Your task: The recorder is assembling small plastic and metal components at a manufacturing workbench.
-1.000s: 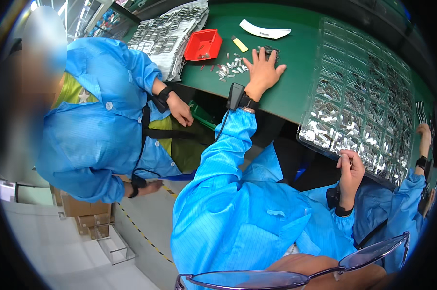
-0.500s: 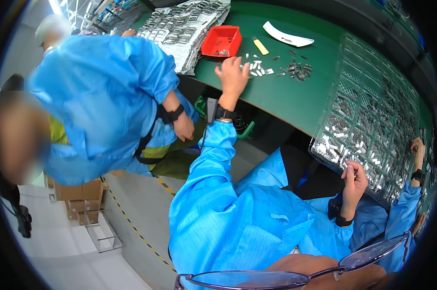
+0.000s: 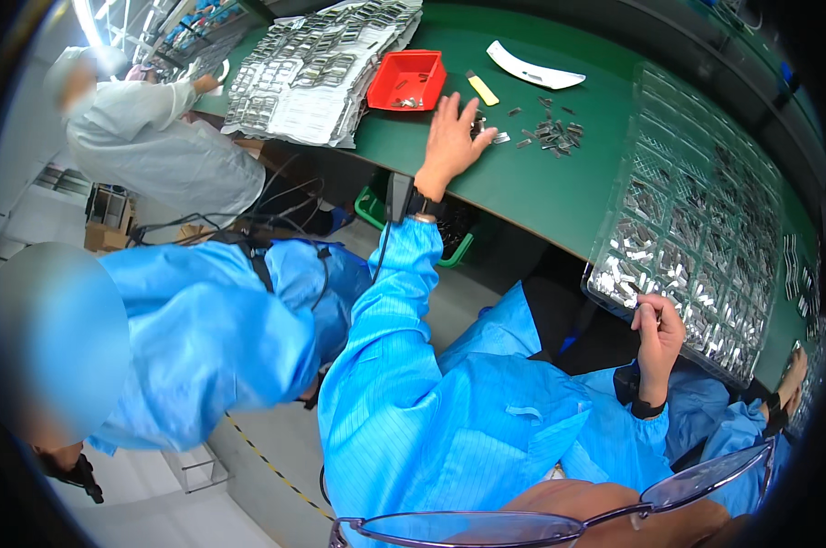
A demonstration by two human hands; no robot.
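My left hand (image 3: 454, 137) is open, fingers spread above small silvery metal pieces (image 3: 500, 138) on the green table. Part of that group is hidden beneath the hand. Just past my fingertips stands a red bin (image 3: 406, 80) with a few small pieces inside. A heap of darker metal pieces (image 3: 559, 137) lies to the right. At the near edge of a clear compartmented tray (image 3: 651, 128), full of small metal pieces, my right hand (image 3: 661, 333) has thumb and fingers pinched together. Whatever is between those fingertips is too small to make out.
A yellow-handled tool (image 3: 483, 89) and a curved white strip (image 3: 533, 69) lie behind the loose pieces. Paper sheets (image 3: 308, 78) bearing rows of metal parts are stacked at far left. Co-workers stand at left, one in blue (image 3: 212, 329), one in white (image 3: 157, 137); another's hand (image 3: 794, 374) shows at right.
My left hand's fingers have spread out over the silvery pieces. My right hand has shifted slightly left along the tray edge. The blue-clad co-worker at left has moved back from the table and bent down.
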